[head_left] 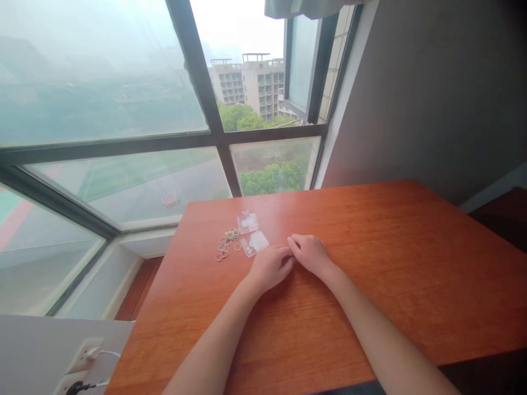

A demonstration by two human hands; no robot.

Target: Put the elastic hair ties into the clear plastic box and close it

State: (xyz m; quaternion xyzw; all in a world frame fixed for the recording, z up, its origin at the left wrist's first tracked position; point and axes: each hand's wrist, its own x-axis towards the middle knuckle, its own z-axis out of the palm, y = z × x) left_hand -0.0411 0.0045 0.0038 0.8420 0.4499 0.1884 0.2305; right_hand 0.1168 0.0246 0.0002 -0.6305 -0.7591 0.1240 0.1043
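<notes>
My left hand [272,267] rests on the wooden table with its fingers curled inward and its thumb bent below them. Against its fingertips lies my right hand [309,253], also closed, palm down. What either hand holds, if anything, is hidden by the fingers. Just beyond my left hand is a small clear plastic box [255,242], its lid [247,223] laid back and a few small pale bits inside. Left of the box, several thin rings [231,235] lie in a loose cluster, and one single ring [237,247] sits apart.
The reddish-brown table [391,252] reaches to a dark-framed window [222,137] at the far side and a grey wall on the right. Wall sockets with plugs [94,353] and cables are low at the left, beside the table's edge.
</notes>
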